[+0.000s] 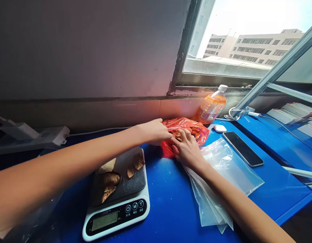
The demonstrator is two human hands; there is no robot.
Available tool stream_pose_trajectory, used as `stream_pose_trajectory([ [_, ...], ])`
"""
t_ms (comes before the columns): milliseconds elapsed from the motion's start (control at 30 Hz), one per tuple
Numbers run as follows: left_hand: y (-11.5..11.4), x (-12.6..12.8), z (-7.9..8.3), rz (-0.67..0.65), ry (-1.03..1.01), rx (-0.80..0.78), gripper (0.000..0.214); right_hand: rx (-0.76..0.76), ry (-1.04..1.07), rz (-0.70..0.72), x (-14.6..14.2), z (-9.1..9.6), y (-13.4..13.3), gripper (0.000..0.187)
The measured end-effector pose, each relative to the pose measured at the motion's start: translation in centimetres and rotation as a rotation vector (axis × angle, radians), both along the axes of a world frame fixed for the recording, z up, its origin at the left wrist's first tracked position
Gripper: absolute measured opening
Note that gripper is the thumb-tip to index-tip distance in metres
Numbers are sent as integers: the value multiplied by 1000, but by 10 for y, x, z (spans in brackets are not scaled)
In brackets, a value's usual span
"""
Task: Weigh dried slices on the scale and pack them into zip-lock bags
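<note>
My left hand (153, 131) reaches over a kitchen scale (120, 195) and pinches the near edge of a red plastic bag (183, 130) of brown dried slices. My right hand (185, 146) rests at the bag's mouth, fingers curled among the slices inside. Several brown dried pieces (110, 179) lie on the scale's dark platform, and its display is lit. My right forearm lies across a stack of clear zip bags (221, 172) on the blue table (171, 199).
A black phone (243, 149) lies right of the zip bags, with a small white device (219, 128) behind it. An orange drink bottle (212, 105) leans at the window sill. White cables (234, 114) and a power strip (31, 135) run along the wall.
</note>
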State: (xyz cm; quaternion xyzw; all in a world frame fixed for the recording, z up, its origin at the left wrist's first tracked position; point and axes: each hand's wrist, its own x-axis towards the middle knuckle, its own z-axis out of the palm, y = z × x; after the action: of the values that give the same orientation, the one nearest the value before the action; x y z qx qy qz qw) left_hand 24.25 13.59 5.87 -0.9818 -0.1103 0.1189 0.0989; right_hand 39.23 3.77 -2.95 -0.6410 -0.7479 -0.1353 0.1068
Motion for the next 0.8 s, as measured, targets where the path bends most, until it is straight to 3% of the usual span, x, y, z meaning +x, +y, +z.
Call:
stream_pose_trajectory([
  [200, 14, -1, 4, 140, 47, 100, 16, -88, -23, 44, 1, -2, 2, 31],
  [367, 4, 14, -11, 167, -125, 77, 21, -105, -1, 31, -1, 2, 2, 29],
  [500, 13, 17, -17, 284, -108, 84, 19, -108, -3, 24, -2, 3, 1, 31],
  [700, 26, 10, -9, 389, -102, -41, 23, -82, 3, 49, -2, -2, 3, 29],
  [800, 28, 13, -4, 375, -112, -175, 27, -35, 81, 52, -1, -5, 4, 26],
])
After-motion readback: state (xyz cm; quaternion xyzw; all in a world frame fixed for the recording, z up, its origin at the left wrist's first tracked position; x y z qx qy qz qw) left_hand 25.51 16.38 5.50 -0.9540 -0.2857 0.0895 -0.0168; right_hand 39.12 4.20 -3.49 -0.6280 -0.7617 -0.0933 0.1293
